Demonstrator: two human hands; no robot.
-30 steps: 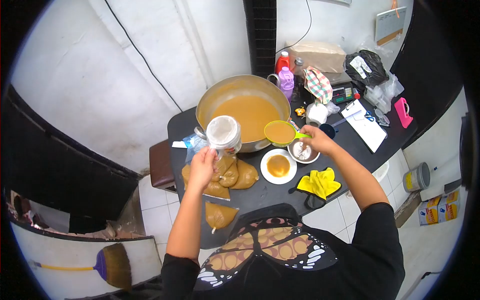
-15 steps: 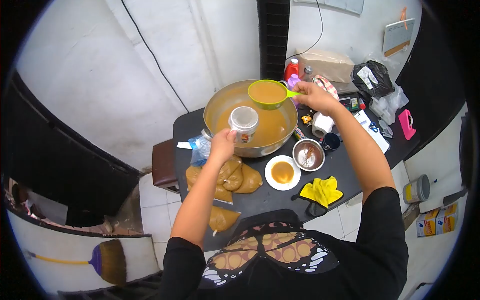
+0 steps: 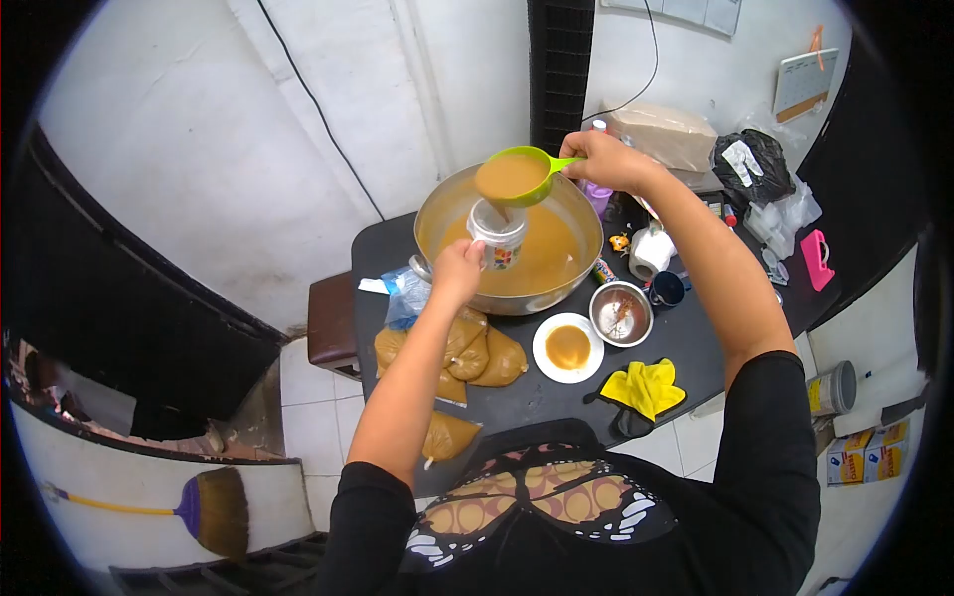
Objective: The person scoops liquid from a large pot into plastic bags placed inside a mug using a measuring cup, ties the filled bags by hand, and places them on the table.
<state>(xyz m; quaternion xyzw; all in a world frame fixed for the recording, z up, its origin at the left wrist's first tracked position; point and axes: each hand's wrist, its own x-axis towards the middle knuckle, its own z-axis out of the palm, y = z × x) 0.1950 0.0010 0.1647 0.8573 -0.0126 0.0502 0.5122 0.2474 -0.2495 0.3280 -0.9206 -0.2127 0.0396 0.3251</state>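
My left hand [image 3: 460,268] is closed on a clear plastic jar [image 3: 499,236] with a printed label, held upright over the large metal basin [image 3: 556,302]. The basin holds brown liquid [image 3: 552,248]. Pinched in my right hand [image 3: 594,159] is the handle of a green scoop [image 3: 540,189], full of the same liquid and tilted over the jar's mouth. A thin brown stream runs from the scoop's lower edge into the jar. Tied bags of brown stuff [image 3: 500,360] lie below the basin, near my left forearm.
On the black table [image 3: 507,409] are a white plate [image 3: 555,371] with brown liquid, a small metal bowl [image 3: 606,331], a dark cup [image 3: 667,288], a yellow cloth [image 3: 643,387], a paper roll [image 3: 650,251] and a black bag [image 3: 752,167]. A brown stool [image 3: 331,320] stands at the left.
The scoop rose from beside the basin, moved left over it and tilted above the jar. My left hand moved the jar right, over the basin. The view shifted slightly.
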